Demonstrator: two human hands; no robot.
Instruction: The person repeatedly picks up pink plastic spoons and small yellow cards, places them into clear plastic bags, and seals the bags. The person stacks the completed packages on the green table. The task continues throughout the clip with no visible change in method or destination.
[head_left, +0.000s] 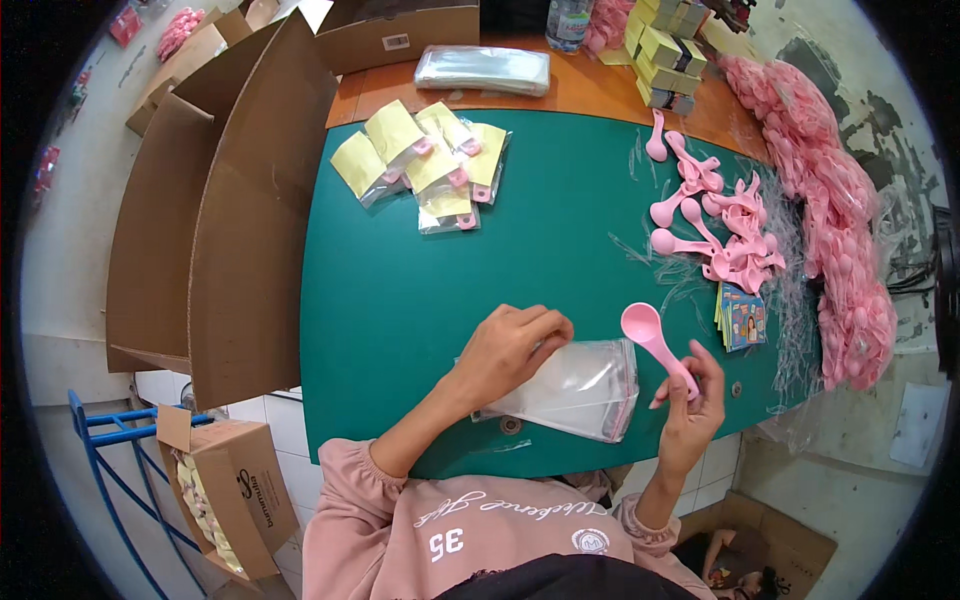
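My right hand [690, 410] grips a pink plastic spoon [655, 343] by the end of its handle, with the round bowl pointing up and away to the left. To its left, a stack of clear plastic bags [585, 390] lies on the green tabletop near the front edge. My left hand [515, 350] is above the far left part of these bags, its fingers curled together; whether they pinch anything is hidden. At the far left of the mat are several filled clear packets [430, 165], each with a yellow card and a pink spoon.
Loose pink spoons [735, 230] lie at the right, beside small printed cards [742, 318] and plastic scraps. Long bags of spoons [830, 230] line the right edge. Behind are a clear bag pack [483, 70], yellow card stacks [668, 50] and a bottle [568, 25]. Cardboard boxes [255, 220] stand left.
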